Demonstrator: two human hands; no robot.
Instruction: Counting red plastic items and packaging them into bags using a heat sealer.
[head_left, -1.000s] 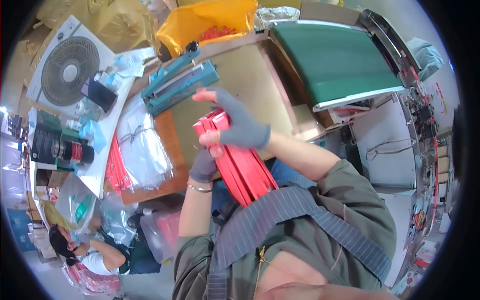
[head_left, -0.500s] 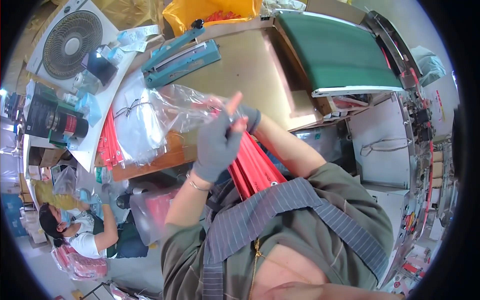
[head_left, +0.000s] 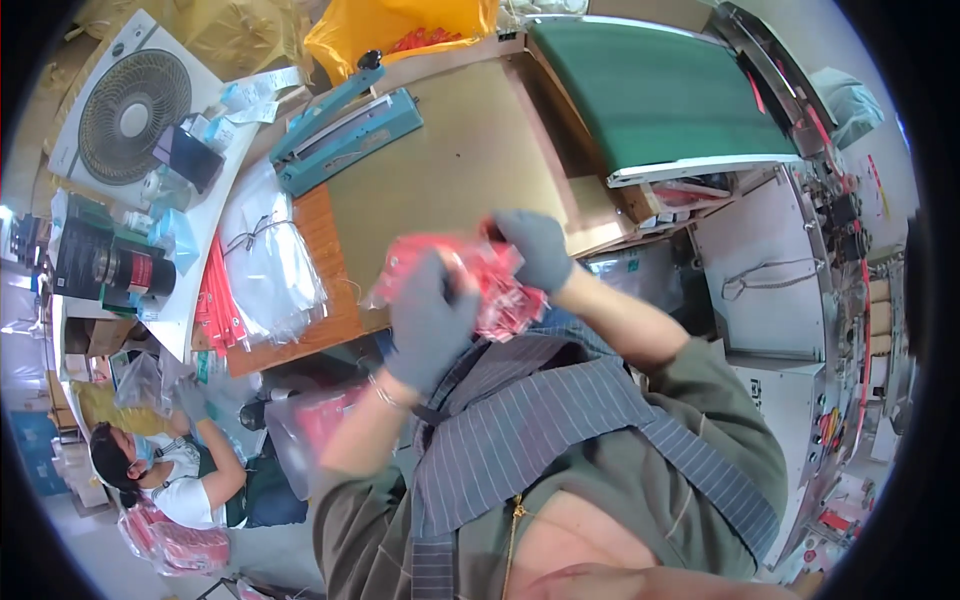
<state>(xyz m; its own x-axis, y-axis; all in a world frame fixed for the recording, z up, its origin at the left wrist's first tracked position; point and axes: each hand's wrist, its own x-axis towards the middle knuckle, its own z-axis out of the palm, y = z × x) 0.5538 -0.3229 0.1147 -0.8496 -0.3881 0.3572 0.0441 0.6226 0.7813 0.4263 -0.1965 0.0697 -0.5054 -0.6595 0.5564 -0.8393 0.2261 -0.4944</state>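
Observation:
A bunched red bundle (head_left: 505,290), shiny as if wrapped in clear plastic, is held in front of my apron and partly smeared by motion. My left hand (head_left: 430,315), in a grey glove with bare fingertips, closes on its left side. On the upper right side, my right hand (head_left: 538,250), gloved alike, curls its fingers around the bundle's edge. What the fingers cover is hidden. Left of my hands lies a stack of clear plastic bags (head_left: 270,260), tied with a dark cord. Long red strips (head_left: 217,300) lie beside that stack.
A blue lever-type heat sealer (head_left: 350,145) stands on the tan tabletop (head_left: 460,150). A green conveyor belt (head_left: 660,100) is at the far right. Far left are a fan (head_left: 133,120) and dark canisters (head_left: 140,265). A co-worker (head_left: 190,480) sits at lower left.
The long red strips hanging below my hands are now a bunched bundle between them. The clear bag stretched out to the left is drawn in. My right hand has come into fuller view.

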